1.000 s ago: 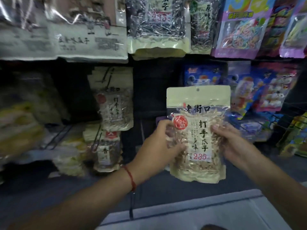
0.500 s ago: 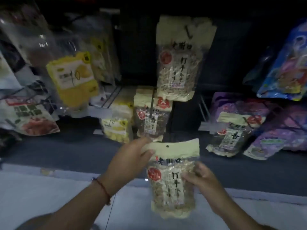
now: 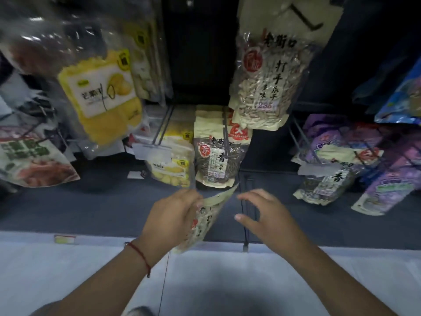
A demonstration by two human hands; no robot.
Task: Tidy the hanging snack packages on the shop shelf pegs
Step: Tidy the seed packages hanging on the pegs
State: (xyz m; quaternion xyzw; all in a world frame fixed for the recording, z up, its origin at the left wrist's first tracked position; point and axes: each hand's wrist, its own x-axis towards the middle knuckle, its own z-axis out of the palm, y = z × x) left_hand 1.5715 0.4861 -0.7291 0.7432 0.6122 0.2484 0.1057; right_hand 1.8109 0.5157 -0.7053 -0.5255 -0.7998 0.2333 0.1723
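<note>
The left hand grips a cream seed packet by its upper left side, fingers curled round the edge, so the packet is turned nearly edge-on with its long axis slanting from a top corner up and right to a bottom corner down and left. The right hand hangs just right of the packet, fingers spread and loosely bent, holding nothing — a clear gap lies between it and the packet.

Taking the held packet as the mark: directly above it hangs the dark seed pack on its peg, and higher, up and to the right, the matching cream pack hangs face-on. The likely home, I judge, is that upper peg, so the packet must be turned flat and lifted up and right. The left hand already has it; the right is nearer that side to steady the top. The hang-hole is not visible.
</note>
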